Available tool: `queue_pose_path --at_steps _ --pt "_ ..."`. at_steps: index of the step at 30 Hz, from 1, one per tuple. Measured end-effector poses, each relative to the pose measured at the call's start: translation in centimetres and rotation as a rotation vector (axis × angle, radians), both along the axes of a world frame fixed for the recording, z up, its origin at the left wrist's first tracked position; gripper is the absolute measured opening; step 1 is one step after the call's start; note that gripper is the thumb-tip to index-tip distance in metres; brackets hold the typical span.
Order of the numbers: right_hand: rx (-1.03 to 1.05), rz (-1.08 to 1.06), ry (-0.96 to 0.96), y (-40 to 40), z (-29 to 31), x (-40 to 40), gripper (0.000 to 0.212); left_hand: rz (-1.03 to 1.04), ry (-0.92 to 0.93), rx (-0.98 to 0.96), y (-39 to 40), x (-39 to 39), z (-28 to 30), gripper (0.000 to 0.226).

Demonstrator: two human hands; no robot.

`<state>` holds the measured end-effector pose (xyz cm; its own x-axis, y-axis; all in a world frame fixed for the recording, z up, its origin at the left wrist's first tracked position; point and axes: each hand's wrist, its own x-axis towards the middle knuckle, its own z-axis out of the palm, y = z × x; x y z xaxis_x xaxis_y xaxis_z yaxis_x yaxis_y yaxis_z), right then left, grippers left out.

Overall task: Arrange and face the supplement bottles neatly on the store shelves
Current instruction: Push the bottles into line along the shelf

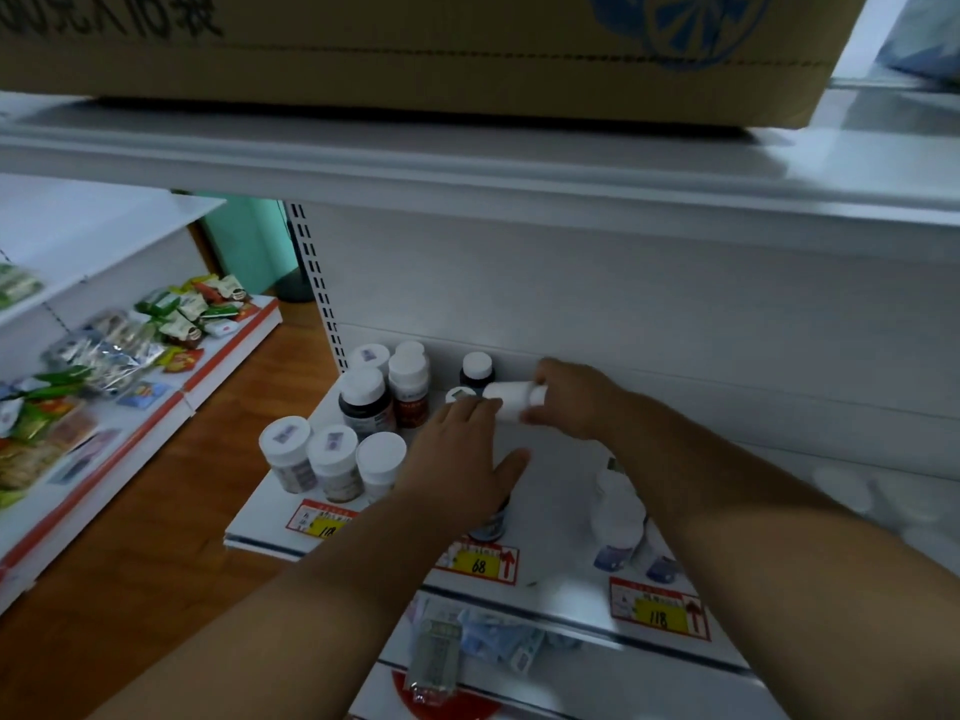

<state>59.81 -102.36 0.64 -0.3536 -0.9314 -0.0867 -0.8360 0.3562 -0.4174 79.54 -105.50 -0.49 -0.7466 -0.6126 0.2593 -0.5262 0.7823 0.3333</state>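
Nearest us, front of the white bottle, the yellow 68 price tag (478,565) marks the shelf (550,491) edge. Left hand (462,459) reaches in flat, fingers straight, tips touching the white bottle (511,400), which is tipped on its side above the shelf. Right hand (571,400) pinches its cap end. Looks light, rigid, smooth plastic, probably slippery; best gripped round the body. Just behind it, a dark bottle (476,371) stands upright against the back panel.
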Motion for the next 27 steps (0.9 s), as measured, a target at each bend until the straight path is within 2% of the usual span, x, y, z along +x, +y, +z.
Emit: queue_pose_path --at_steps 4,7,9,12,14,15,17,20,23,27 --pt "-0.259 -0.118 -0.161 4.5 3.3 1.1 0.029 -0.008 0.102 0.012 0.5 -1.7 1.0 0.083" --pt "-0.388 -0.213 -0.303 8.6 5.2 1.2 0.019 -0.065 0.209 -0.015 1.6 -2.9 1.2 0.084" --pt "-0.415 -0.244 -0.391 10.9 6.3 0.5 0.018 -0.098 0.265 0.024 2.6 -3.9 1.0 0.082" --pt "-0.445 -0.303 -0.443 13.8 7.0 -1.1 0.024 -0.161 0.252 0.101 4.2 -5.9 0.4 0.080" --pt "-0.481 -0.318 -0.384 15.6 7.0 -2.2 0.015 -0.228 0.228 0.121 5.5 -7.3 0.2 0.079" --pt "-0.488 -0.303 -0.291 16.4 6.9 -2.8 0.011 -0.263 0.213 0.124 6.2 -8.0 0.1 0.078" --pt "-0.449 -0.258 -0.089 17.6 6.3 -4.0 0.011 -0.300 0.177 0.122 7.6 -9.1 -0.1 0.076" --pt "-0.368 -0.212 0.088 19.1 5.4 -5.9 0.018 -0.274 0.135 0.080 9.2 -9.9 -0.7 0.080" --pt "-0.290 -0.081 0.152 20.1 5.3 -7.2 0.029 -0.274 0.041 0.060 10.1 -9.9 -1.3 0.084" --pt "-0.148 0.049 0.146 20.7 4.7 -7.8 0.031 -0.326 -0.089 0.023 10.8 -9.8 -1.8 0.097"
